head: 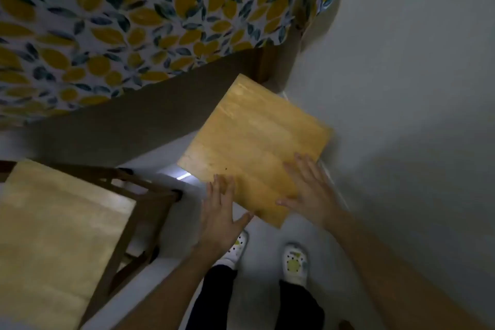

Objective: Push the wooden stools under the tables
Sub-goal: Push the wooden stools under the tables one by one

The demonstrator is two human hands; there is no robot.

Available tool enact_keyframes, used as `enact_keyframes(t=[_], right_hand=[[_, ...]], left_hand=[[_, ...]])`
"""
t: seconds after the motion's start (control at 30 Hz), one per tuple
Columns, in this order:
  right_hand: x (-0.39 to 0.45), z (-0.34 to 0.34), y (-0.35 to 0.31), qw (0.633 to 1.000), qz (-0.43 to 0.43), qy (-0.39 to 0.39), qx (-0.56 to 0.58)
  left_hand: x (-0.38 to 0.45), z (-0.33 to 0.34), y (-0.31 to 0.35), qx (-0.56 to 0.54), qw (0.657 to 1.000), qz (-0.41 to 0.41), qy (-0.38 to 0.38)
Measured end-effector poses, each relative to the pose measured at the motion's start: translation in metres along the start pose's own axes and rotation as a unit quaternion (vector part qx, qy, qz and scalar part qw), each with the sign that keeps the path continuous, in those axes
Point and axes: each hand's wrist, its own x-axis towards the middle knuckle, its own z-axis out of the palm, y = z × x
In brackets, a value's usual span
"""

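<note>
Hands lie flat on the near edge of a wooden stool [254, 147], both with fingers spread and gripping nothing. The left hand [222, 206] rests on the near left corner of the seat, its thumb along the edge. The right hand [310, 190] presses on the near right part of the seat. This stool stands beside the grey wall [401, 88], with its far corner at the edge of the table [263, 67], which carries a leaf-patterned cloth [134, 21]. A second stool [59, 236] stands to the left, in front of the table. Below, 2 white shoes [294, 262] stand on the floor.
</note>
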Motion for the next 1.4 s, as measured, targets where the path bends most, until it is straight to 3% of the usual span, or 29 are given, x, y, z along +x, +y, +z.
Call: enact_keyframes(t=[0.1,0.23,0.43,0.6,0.87,1.2,1.4], right_hand=[[0.015,0.017,0.034,0.994,-0.055,-0.006,-0.09],[0.013,0.03,0.069,0.98,-0.138,0.004,-0.145],[0.024,0.034,0.076,0.978,-0.197,0.047,-0.049],[0.036,0.031,0.072,0.975,-0.21,0.036,-0.065],[0.131,0.006,0.03,0.974,-0.223,0.044,-0.004],[0.281,-0.045,-0.048,0.983,-0.167,0.018,0.075],[0.318,-0.067,-0.064,0.986,-0.151,0.017,0.075]], left_hand=[[0.015,0.028,0.002,0.069,0.996,-0.05,0.002],[0.02,0.059,0.006,0.056,0.995,-0.074,0.028],[0.028,0.071,0.019,0.073,0.988,-0.108,0.079],[0.038,0.064,0.014,0.061,0.989,-0.109,0.079],[0.101,-0.015,-0.008,0.052,0.99,-0.092,0.095],[0.211,-0.158,-0.038,0.08,0.989,-0.085,0.086],[0.243,-0.187,-0.042,0.089,0.986,-0.073,0.117]])
